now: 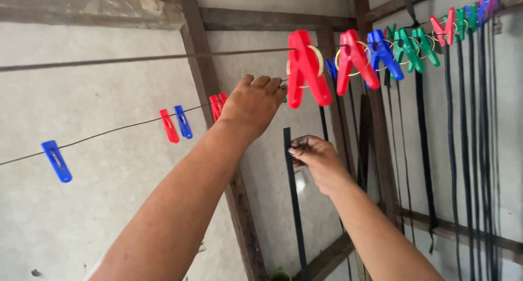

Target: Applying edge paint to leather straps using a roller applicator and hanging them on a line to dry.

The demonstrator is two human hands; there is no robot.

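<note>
Hands at the wire line with one dark strip

The left hand (pixel 253 102) curls closed on the wire (pixel 136 58); the right hand (pixel 316 157) pinches the dark strip (pixel 294 205), which hangs straight down, long axis vertical, under the red peg (pixel 304 68)

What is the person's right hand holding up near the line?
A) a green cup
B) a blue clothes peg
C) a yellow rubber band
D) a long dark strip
D: the right hand pinches the top of a long dark strip that hangs straight down, while the left hand reaches up to the wire beside a red peg.
</note>
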